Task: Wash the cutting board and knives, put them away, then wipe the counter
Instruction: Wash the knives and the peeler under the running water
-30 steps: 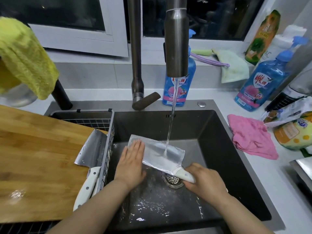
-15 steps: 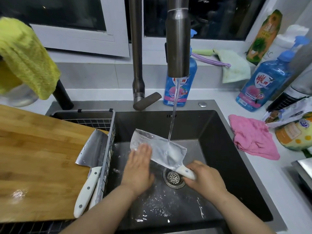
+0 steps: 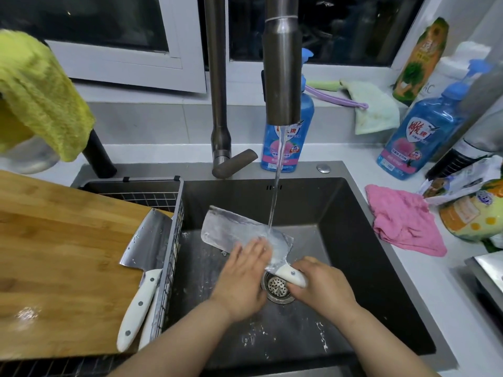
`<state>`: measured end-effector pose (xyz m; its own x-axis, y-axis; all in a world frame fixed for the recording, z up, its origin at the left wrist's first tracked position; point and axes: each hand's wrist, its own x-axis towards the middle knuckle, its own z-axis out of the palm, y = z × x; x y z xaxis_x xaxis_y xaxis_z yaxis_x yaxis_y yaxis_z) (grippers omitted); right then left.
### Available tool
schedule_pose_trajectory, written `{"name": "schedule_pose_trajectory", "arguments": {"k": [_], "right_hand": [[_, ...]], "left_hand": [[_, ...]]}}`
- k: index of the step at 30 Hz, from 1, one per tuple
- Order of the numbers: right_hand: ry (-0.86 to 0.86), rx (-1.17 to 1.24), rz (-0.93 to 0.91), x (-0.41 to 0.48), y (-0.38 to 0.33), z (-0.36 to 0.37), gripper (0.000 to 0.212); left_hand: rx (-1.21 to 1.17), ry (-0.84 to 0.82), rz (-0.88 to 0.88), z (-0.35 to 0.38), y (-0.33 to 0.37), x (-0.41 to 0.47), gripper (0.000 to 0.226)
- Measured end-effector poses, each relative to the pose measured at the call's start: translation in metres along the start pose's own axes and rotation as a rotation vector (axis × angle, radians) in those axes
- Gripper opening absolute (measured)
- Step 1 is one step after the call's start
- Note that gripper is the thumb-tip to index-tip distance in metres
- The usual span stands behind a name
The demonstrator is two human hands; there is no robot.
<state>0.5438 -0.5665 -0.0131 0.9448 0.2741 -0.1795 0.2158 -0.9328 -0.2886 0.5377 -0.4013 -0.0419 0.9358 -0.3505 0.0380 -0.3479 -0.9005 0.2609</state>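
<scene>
The right hand (image 3: 324, 284) is clenched around the white riveted handle of a broad steel cleaver (image 3: 231, 227), holding it low inside the dark rectangular metal sink (image 3: 367, 268). From that grip the blade slants up and away to the left. The left hand (image 3: 242, 276) lies just left of the grip, fingers straight and pressed flat on the wet blade near its handle end. A thin stream of water (image 3: 275, 202) falls from the brushed steel tap spout (image 3: 283, 72) and lands on the blade just beyond the grip. Directly below the gripped handle sits the round perforated drain strainer (image 3: 277, 288).

Well to the left of the grip, outside the basin, a second white-handled steel cleaver (image 3: 147, 246) rests on the right edge of a large wooden cutting board (image 3: 54, 254), its handle beside a wire drainer rack (image 3: 168, 268). To the right of the grip, on the white counter, lies a crumpled pink cloth (image 3: 402, 221).
</scene>
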Motion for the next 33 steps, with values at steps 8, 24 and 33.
{"name": "schedule_pose_trajectory", "arguments": {"k": [8, 24, 33], "right_hand": [[-0.014, -0.013, 0.011, -0.004, 0.006, 0.001, 0.031], [0.011, 0.015, -0.007, -0.005, 0.003, 0.002, 0.033], [-0.017, -0.031, -0.012, -0.009, 0.009, 0.001, 0.034]], "left_hand": [[0.034, -0.044, -0.267, -0.011, -0.032, 0.001, 0.079], [-0.077, -0.122, -0.145, -0.015, -0.004, -0.002, 0.076], [0.031, -0.13, -0.351, -0.016, -0.034, -0.001, 0.081]]}}
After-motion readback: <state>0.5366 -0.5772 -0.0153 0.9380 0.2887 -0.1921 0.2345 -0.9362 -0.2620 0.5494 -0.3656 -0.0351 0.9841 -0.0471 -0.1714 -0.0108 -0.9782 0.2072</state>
